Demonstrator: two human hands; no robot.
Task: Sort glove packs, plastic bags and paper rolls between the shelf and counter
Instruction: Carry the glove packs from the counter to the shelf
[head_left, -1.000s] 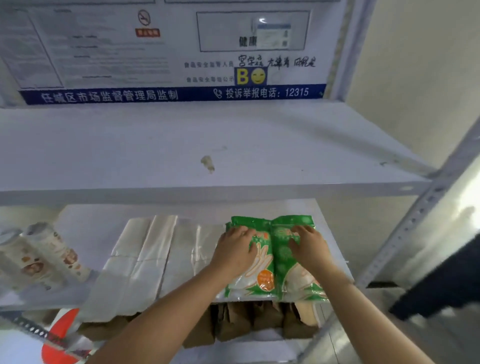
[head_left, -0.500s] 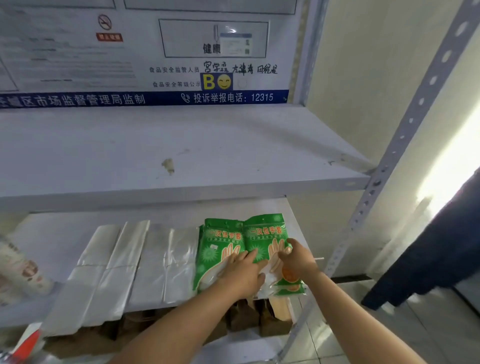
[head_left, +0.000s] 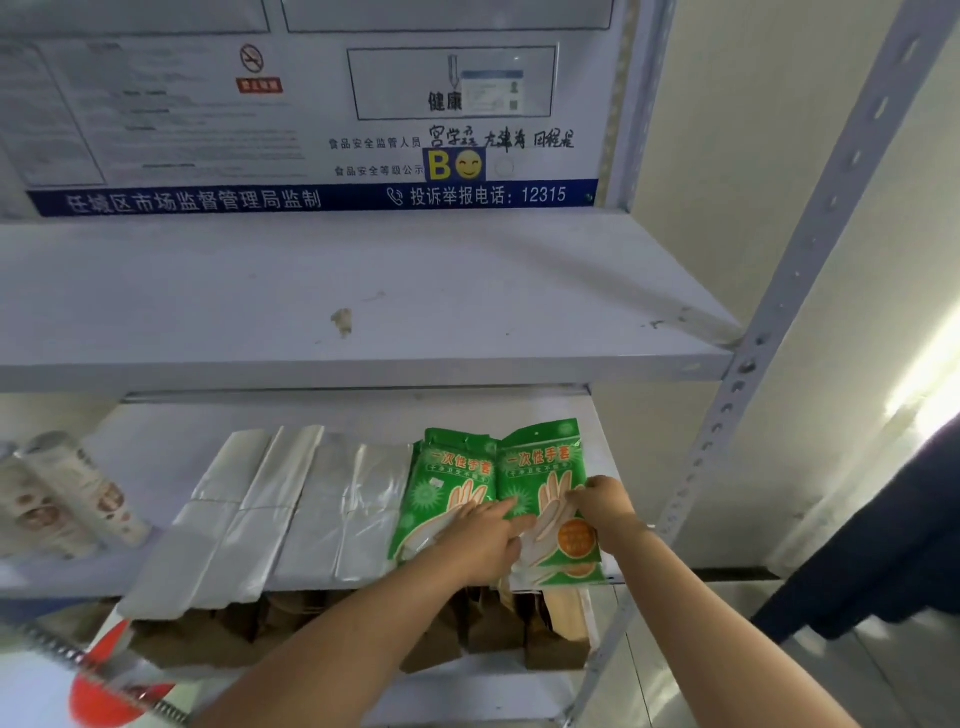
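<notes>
Head view: glove packs (head_left: 540, 457) are pressed by flat left grip (head_left: 488, 530), pinched by right grip (head_left: 602, 501); overhanging the near shelf (head_left: 171, 441) edge, one may be dropped.

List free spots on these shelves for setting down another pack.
Upper shelf: bare but for a small stain. Middle shelf: free strip behind the plastic bags, and a gap between them and the paper rolls. Crowded front right: glove packs under left hand and right hand.

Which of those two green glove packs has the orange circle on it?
The right-hand pack, under the right hand: an orange circle shows near its lower end. The left pack shows none; the left hand covers its lower part.
</notes>
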